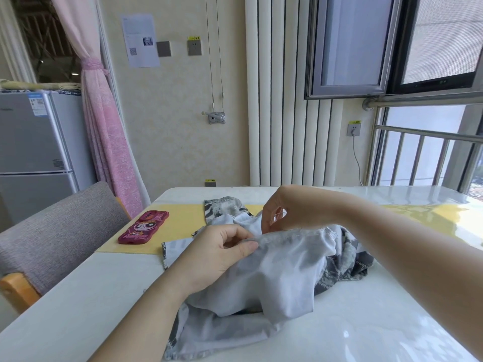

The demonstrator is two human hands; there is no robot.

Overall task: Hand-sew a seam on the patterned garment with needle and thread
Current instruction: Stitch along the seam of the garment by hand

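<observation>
White table (366,335): patterned garment (274,278) heaped at its centre, pale reverse side up, far end lying on a yellow mat (177,220). Red phone case (143,227) on the mat, well apart to the left. Left hand (219,249) pinches the garment's folded edge. Right hand (290,207) just above that edge, fingertips pinched together — apparently on a thread (278,214); needle too small to confirm.

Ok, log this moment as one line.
left hand: pinches grey patterned fabric garment at folded edge | right hand: pinches thin pale thread above it
</observation>
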